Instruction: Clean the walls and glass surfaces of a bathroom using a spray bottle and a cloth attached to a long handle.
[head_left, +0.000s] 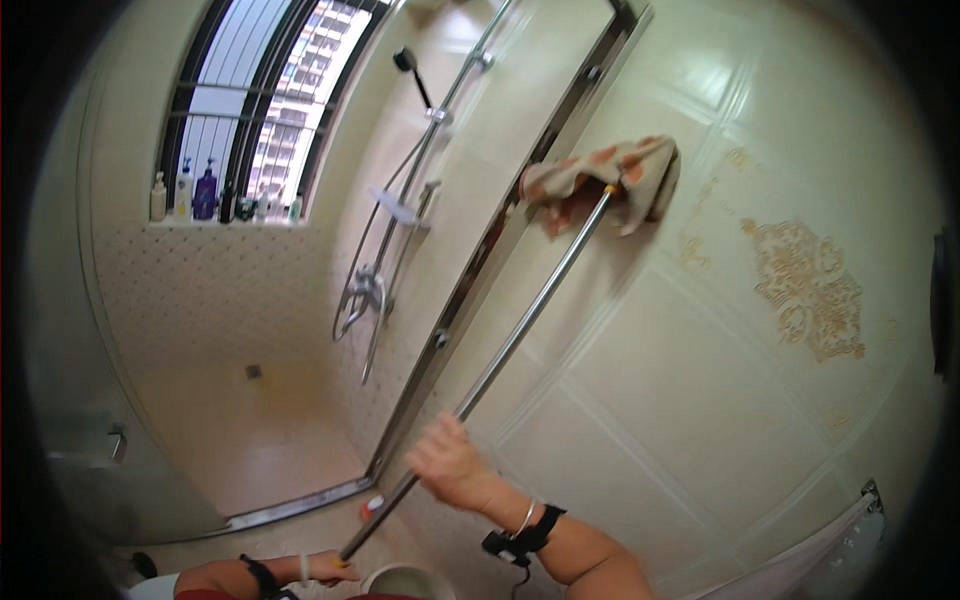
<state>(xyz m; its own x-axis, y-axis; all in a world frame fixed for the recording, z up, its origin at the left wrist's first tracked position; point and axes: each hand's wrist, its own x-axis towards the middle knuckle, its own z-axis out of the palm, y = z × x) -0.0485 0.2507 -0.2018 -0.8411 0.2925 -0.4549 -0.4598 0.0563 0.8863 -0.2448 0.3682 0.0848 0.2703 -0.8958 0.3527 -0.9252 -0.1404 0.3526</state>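
Note:
A long metal pole (534, 309) runs slantwise from the bottom of the view up to the tiled wall. My right hand (450, 461) is closed around its lower middle part. At the pole's bottom end, beside a yellow fitting, my left hand (335, 568) grips it. A patterned beige and orange cloth (637, 169) is draped over the pole's top end and lies against the wall tiles (660, 337), next to the metal frame of the shower enclosure. The cloth hides the head of the pole.
Left of the wall stands a shower area with a hand shower (414, 75), a mixer tap (366, 289) and a glass panel (67, 360). Bottles (205, 193) line the window sill. A bucket (405, 581) and a small orange-and-white object (371, 508) are on the floor.

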